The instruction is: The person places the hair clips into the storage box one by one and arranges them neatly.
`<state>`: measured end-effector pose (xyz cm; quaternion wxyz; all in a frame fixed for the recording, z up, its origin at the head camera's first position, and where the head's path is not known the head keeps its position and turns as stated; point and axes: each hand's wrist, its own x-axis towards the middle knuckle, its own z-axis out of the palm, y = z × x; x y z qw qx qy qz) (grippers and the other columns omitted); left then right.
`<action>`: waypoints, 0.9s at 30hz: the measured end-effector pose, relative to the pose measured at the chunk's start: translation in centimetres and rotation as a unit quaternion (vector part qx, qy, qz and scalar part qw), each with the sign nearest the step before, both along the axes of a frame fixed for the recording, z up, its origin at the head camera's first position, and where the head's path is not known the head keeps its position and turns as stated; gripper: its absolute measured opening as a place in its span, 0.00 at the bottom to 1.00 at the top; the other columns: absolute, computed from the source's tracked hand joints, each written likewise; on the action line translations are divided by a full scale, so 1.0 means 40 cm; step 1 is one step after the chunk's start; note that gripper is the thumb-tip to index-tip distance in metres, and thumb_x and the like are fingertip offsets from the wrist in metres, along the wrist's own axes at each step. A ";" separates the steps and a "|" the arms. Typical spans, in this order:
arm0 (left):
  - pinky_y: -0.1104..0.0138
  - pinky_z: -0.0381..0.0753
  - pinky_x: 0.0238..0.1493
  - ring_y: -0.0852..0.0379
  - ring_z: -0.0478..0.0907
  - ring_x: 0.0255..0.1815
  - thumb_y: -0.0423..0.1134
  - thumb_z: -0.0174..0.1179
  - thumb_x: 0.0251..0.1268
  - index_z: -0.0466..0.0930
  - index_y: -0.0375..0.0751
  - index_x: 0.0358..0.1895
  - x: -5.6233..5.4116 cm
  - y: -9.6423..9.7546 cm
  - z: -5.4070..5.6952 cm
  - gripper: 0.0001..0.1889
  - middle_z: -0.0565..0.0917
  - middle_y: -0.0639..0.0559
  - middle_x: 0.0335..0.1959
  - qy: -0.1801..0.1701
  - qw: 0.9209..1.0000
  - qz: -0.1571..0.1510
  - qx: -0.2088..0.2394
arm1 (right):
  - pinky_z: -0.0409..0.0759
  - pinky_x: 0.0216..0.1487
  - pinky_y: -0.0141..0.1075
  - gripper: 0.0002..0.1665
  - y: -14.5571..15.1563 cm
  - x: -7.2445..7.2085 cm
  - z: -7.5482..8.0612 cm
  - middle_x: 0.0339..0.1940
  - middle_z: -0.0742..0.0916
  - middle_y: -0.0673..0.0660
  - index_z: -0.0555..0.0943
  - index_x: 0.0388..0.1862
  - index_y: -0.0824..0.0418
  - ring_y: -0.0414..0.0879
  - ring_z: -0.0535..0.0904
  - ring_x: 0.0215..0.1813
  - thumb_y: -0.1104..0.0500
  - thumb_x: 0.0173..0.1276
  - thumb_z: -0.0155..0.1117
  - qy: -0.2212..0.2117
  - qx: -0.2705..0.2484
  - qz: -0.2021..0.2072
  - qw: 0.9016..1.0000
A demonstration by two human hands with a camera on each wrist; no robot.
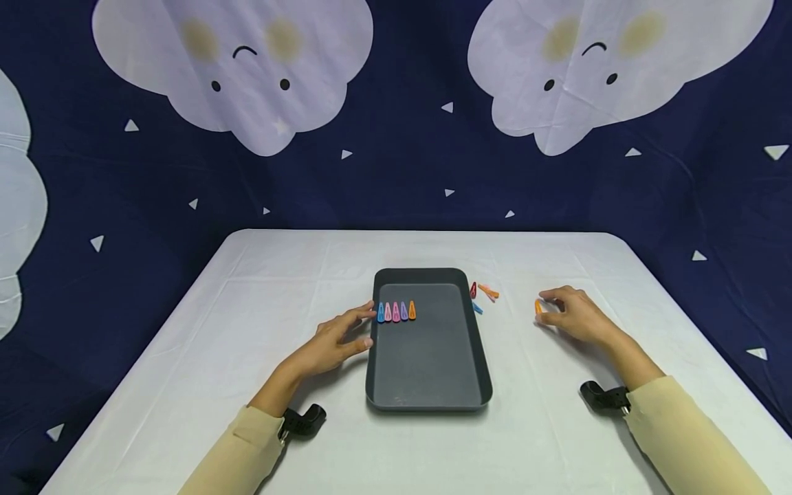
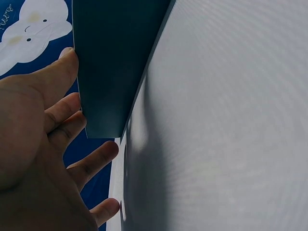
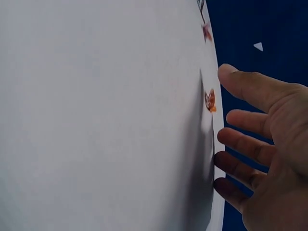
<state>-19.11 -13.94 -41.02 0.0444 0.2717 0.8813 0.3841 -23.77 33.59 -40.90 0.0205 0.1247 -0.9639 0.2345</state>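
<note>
A dark grey tray (image 1: 427,364) lies on the white table, with a row of several snap hair clips (image 1: 396,312) in blue, pinks, purple and orange near its left wall. My left hand (image 1: 334,340) rests at the tray's left rim, fingers spread; the left wrist view has the thumb and fingertips along the tray's outer side (image 2: 115,67). To the right, my right hand (image 1: 575,313) is low over the table, thumb and forefinger parted around an orange hair clip (image 1: 537,306). In the right wrist view the fingers stand apart, with an orange clip (image 3: 210,100) on the cloth beyond them.
A loose group of clips lies just right of the tray: a red clip (image 1: 473,290), orange and pink clips (image 1: 489,292) overlapping, and a blue clip (image 1: 477,308) against the tray's wall. Behind the table hangs a dark blue cloth (image 1: 396,172) with printed clouds.
</note>
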 end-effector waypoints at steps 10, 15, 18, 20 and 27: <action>0.38 0.49 0.65 0.42 0.57 0.74 0.49 0.56 0.66 0.65 0.47 0.66 -0.002 -0.001 -0.002 0.27 0.58 0.51 0.75 0.000 1.000 0.000 -0.002 | 0.64 0.54 0.55 0.36 0.022 -0.016 -0.010 0.58 0.77 0.71 0.75 0.60 0.66 0.61 0.67 0.54 0.48 0.56 0.70 -0.028 0.010 0.008 1.000; 0.38 0.49 0.66 0.42 0.58 0.74 0.48 0.56 0.66 0.65 0.47 0.66 -0.001 -0.002 -0.003 0.27 0.58 0.50 0.75 -0.001 1.000 -0.001 -0.002 | 0.63 0.56 0.59 0.36 0.022 -0.021 -0.015 0.60 0.75 0.71 0.75 0.59 0.65 0.64 0.65 0.58 0.48 0.55 0.71 -0.030 0.015 0.008 0.999; 0.38 0.49 0.66 0.42 0.59 0.73 0.48 0.56 0.66 0.65 0.47 0.66 -0.001 -0.002 -0.005 0.26 0.58 0.50 0.75 0.001 1.000 -0.003 -0.003 | 0.63 0.57 0.59 0.36 0.023 -0.026 -0.019 0.60 0.74 0.70 0.76 0.59 0.64 0.63 0.64 0.58 0.48 0.55 0.71 -0.029 0.020 0.006 0.999; 0.38 0.49 0.66 0.42 0.59 0.73 0.48 0.56 0.66 0.65 0.47 0.66 0.000 -0.002 -0.005 0.26 0.58 0.49 0.75 0.004 1.000 -0.004 -0.004 | 0.63 0.57 0.59 0.35 0.024 -0.029 -0.021 0.59 0.75 0.69 0.76 0.59 0.63 0.62 0.64 0.58 0.48 0.55 0.71 -0.028 0.024 0.006 0.999; 0.38 0.50 0.66 0.43 0.59 0.73 0.48 0.57 0.66 0.66 0.47 0.65 -0.002 -0.002 -0.005 0.26 0.59 0.51 0.75 0.007 1.000 0.000 0.000 | 0.65 0.54 0.57 0.35 0.024 -0.030 -0.021 0.57 0.76 0.68 0.78 0.57 0.63 0.60 0.66 0.55 0.47 0.54 0.72 -0.011 0.025 0.009 1.000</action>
